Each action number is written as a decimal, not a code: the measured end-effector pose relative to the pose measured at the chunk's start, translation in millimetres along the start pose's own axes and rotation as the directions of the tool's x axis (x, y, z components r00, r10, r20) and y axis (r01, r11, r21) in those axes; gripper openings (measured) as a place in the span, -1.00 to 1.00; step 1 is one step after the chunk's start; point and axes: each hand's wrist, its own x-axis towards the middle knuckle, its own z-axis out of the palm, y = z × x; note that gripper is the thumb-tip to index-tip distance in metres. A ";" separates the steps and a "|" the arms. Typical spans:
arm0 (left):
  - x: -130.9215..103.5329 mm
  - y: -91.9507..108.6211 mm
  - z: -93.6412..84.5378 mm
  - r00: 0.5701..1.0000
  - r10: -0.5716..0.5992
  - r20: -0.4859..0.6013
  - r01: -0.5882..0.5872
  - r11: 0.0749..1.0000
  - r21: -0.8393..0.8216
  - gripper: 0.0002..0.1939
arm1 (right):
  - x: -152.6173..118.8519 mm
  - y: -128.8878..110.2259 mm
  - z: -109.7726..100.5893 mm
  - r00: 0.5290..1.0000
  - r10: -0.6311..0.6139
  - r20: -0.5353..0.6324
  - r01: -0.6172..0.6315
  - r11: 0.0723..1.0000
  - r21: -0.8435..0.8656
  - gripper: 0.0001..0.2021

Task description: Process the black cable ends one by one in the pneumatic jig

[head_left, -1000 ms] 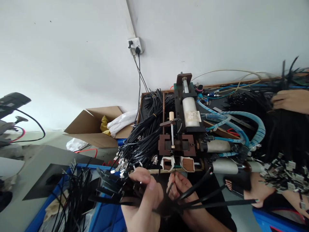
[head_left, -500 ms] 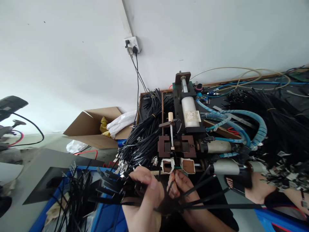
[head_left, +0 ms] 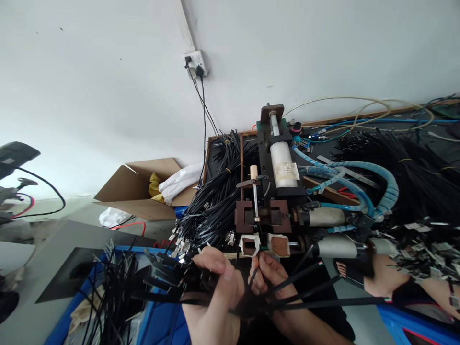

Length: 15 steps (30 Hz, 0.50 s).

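Note:
At the lower middle, my left hand is wrapped round a bunch of black straps whose ends fan out to the left. Close on its right, my right hand pinches a thin black strap just below the two cloth-edged pads of a machine. More black straps stretch rightwards across my right wrist. Above the pads is the machine's brown clamp, with a white cylinder behind it. Where the pinched strap meets the pads is too small to make out.
Bundled black straps with metal ends lie left of the machine, and another heap lies right. Blue hoses curve beside it. A cardboard box and blue crate stand left. Another person's foot and arm show at right.
The right pad has shifted slightly left towards the other pad. Metal-ended straps at the far right have moved near the other person. My hands hold nearly the same pose.

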 end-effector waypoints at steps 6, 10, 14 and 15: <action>0.6 0.9 -0.6 0.999 -0.029 0.013 0.030 0.999 -0.033 -0.82 | -0.1 0.9 -0.2 0.998 -0.020 -0.063 0.018 0.999 -0.036 -0.56; 0.5 -0.2 -1.2 0.996 -0.084 -0.019 0.083 0.995 -0.063 -0.80 | -0.4 0.4 -0.2 0.995 -0.040 -0.088 0.037 0.999 -0.039 -0.58; -2.5 -3.6 -4.1 0.989 -0.149 -0.002 0.148 0.984 -0.100 -0.84 | -4.6 1.6 -7.6 0.993 -0.109 0.053 0.115 0.986 -0.118 -0.70; -3.6 -5.0 -5.1 0.986 -0.168 0.010 0.168 0.979 -0.113 -0.86 | -6.4 1.4 -11.0 0.982 -0.149 0.119 0.166 0.975 -0.150 -0.67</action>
